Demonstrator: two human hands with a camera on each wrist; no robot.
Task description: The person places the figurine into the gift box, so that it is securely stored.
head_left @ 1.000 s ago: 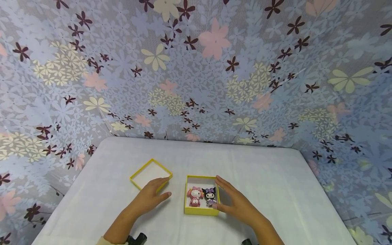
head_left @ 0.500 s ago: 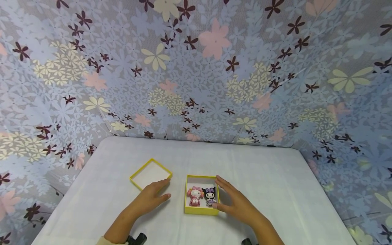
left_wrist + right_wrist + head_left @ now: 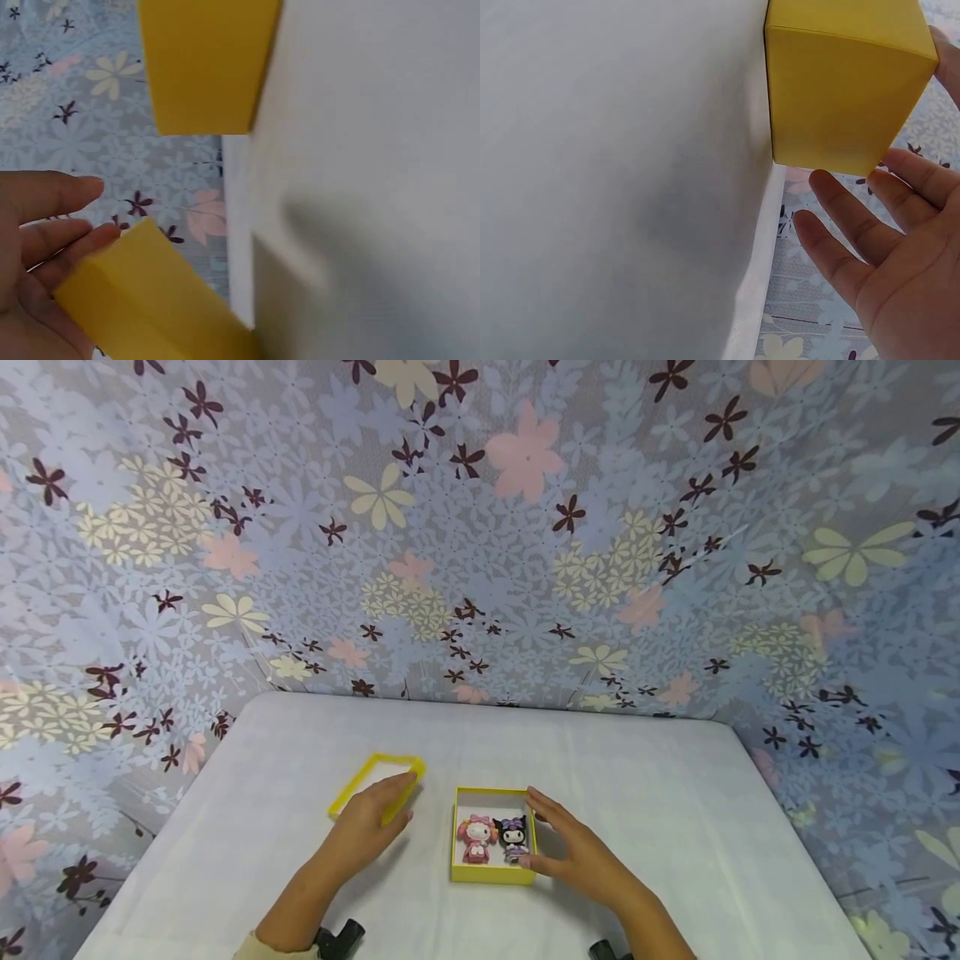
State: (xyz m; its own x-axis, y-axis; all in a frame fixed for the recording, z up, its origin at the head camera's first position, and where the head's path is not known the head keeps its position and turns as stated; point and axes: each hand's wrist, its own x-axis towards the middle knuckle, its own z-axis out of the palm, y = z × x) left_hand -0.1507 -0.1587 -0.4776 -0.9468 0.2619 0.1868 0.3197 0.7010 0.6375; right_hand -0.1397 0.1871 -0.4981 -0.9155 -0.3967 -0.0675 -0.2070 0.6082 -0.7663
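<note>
A square yellow-edged box lid (image 3: 351,791) with a white inside stands tilted, its right side raised off the table. My left hand (image 3: 367,820) holds it by that raised edge, fingers behind the yellow wall (image 3: 165,289) and thumb apart in the left wrist view. To its right an open yellow box (image 3: 492,874) sits flat, holding a pink figurine (image 3: 477,840) and a black-and-purple figurine (image 3: 513,838) side by side. My right hand (image 3: 581,852) rests at the box's right side, thumb at the near corner and a finger at the far one, fingers spread in the right wrist view.
A white cloth covers the table (image 3: 637,793). Its back edge meets a wall covering (image 3: 480,543) of blue, pink and cream flowers. Dark wrist devices show below both hands, such as the left one (image 3: 341,939).
My left hand has moved slightly up and tipped the lid, which lay flat before, raising its right side. My right hand, the box and the figurines have stayed in place.
</note>
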